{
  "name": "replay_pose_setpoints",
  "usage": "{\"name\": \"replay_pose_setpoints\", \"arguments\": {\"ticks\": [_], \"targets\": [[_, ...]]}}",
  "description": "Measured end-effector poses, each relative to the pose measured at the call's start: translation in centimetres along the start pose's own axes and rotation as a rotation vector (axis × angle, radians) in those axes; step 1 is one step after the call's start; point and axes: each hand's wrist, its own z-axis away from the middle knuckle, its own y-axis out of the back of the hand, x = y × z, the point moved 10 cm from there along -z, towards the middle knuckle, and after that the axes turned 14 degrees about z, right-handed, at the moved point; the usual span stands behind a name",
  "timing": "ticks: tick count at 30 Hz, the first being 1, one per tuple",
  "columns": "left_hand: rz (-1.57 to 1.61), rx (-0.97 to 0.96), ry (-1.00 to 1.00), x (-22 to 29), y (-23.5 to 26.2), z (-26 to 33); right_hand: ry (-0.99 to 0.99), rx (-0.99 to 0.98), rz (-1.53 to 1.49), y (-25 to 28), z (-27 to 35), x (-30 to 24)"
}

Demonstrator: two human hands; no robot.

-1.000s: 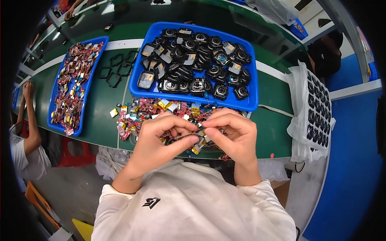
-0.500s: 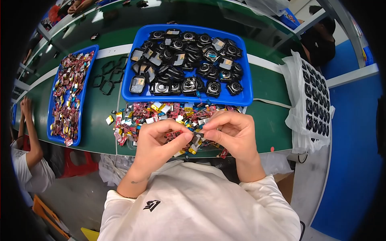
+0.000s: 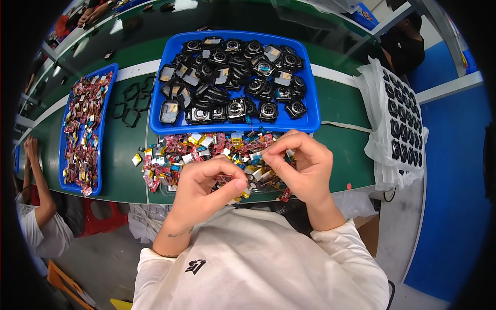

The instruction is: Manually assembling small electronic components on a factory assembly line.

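My left hand point(image 3: 209, 187) is closed in a pinch, thumb against curled fingers, low over the near edge of a heap of small electronic parts point(image 3: 178, 152). What it holds, if anything, is hidden. To the right and slightly higher, my right hand point(image 3: 306, 164) also pinches thumb to forefinger. Its fingertips are beside a small pale-and-blue piece; I cannot tell whether they grip it or it lies in the heap. The heap mixes red circuit boards, silver and yellow pieces and blue bits. Just beyond it stands a blue tray point(image 3: 235, 127) of black watch cases point(image 3: 268, 111).
A narrow blue tray point(image 3: 107, 116) at left holds more red boards. Black square frames point(image 3: 130, 118) lie between the trays. At right, white-wrapped stacked trays point(image 3: 380, 150) hold round-faced dark parts in rows. Another person's arms point(image 3: 44, 188) are at far left; someone in black point(image 3: 405, 51) is back right.
My hands have drawn apart from where their fingertips met around a small dark part; that part no longer shows between them. The view has shifted slightly.
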Motion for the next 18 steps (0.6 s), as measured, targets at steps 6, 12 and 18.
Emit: {"name": "replay_pose_setpoints", "arguments": {"ticks": [6, 12, 18], "targets": [[0.148, 0.175, 0.056, 0.1, 2.1, 0.3, 0.310, -0.212, 0.470, -1.1, -0.5, -1.5], [0.180, 0.124, -0.049, 0.7, 2.3, 0.5, 0.194, -0.317, 0.640, 0.8, -3.2, 0.6], [0.184, 0.100, -0.016, 0.6, 1.7, 0.5, 0.115, -0.163, 1.032, 3.5, -5.8, 5.0]]}}
